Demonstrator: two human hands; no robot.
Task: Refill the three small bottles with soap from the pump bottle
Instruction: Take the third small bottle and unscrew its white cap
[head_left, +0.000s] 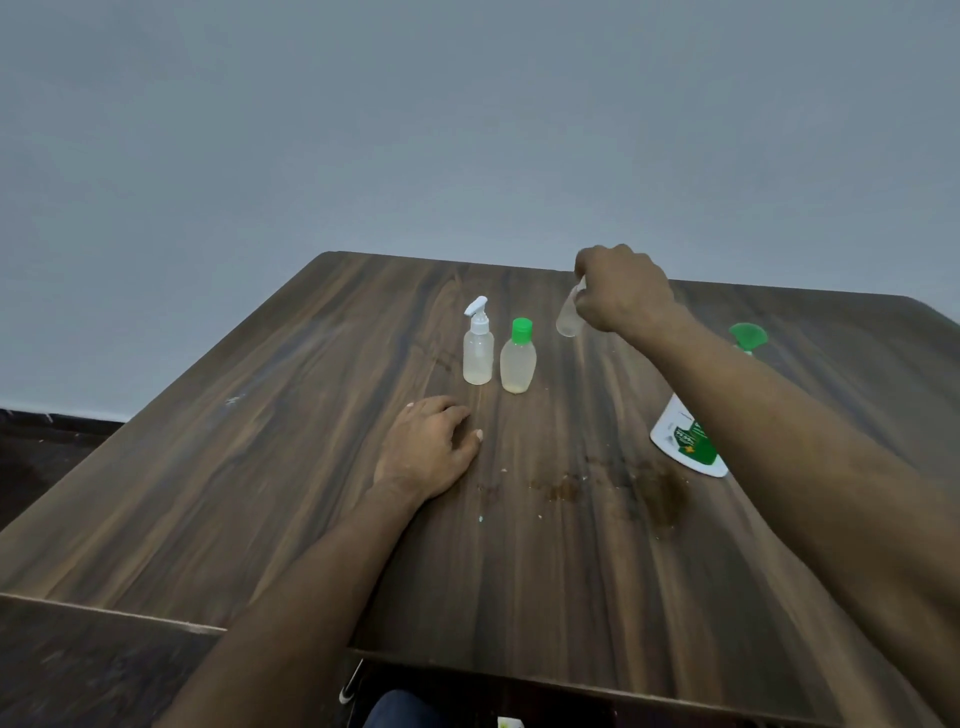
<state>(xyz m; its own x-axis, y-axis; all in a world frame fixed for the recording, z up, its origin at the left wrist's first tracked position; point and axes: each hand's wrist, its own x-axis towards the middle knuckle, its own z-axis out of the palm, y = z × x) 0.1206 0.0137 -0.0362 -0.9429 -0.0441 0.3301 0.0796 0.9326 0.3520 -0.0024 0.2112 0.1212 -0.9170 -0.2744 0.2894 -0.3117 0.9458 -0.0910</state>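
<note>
Two small bottles stand side by side mid-table: a clear one with a white spray top (478, 347) and a clear one with a green cap (518, 358), both with pale liquid at the bottom. My right hand (623, 291) grips a third small clear bottle (569, 317) by its top, at the far side of the table; whether it touches the wood is unclear. The white pump bottle (683, 441) with a green label and green pump head (748, 335) stands at the right, mostly hidden by my right forearm. My left hand (428, 447) rests on the table, fingers loosely bent, holding nothing.
The dark wooden table (260, 467) has a sticky stain (660, 493) near its front right. A grey wall rises behind it. A second wooden surface (93, 670) abuts the near left corner. A shoe (350, 686) shows below the front edge.
</note>
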